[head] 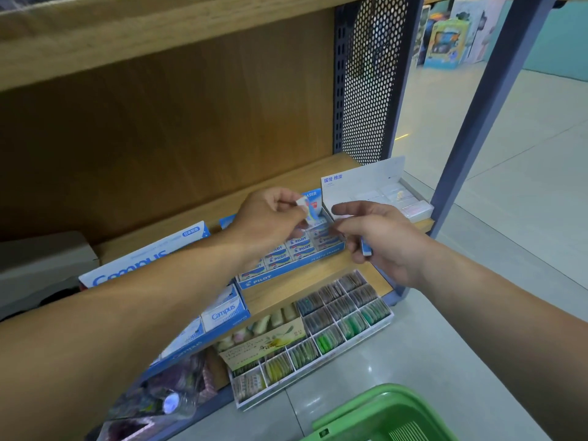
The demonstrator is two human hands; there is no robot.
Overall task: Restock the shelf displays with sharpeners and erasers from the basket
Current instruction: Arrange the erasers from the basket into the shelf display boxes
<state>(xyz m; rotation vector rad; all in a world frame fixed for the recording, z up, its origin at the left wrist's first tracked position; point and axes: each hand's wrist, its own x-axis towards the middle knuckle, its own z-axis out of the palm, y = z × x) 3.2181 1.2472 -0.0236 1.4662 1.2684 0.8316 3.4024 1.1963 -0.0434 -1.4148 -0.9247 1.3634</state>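
My left hand (270, 218) pinches a small white-and-blue eraser (308, 209) just above the back rows of the blue Pilot eraser display box (270, 280) on the wooden shelf. To its right, my right hand (375, 240) curls around another blue-and-white eraser (366, 246), with the forefinger stretched out toward the left hand. Rows of Pilot erasers (299, 246) fill the box. The green basket (375, 415) stands on the floor at the bottom right, its contents out of sight.
A white eraser display box (381, 192) stands at the shelf's right end, beside a perforated metal side panel (369, 78). Blue Campus boxes (152, 259) sit left of the Pilot box. A divided tray of coloured items (321, 338) lies on the lower level. The wooden shelf above (159, 36) overhangs.
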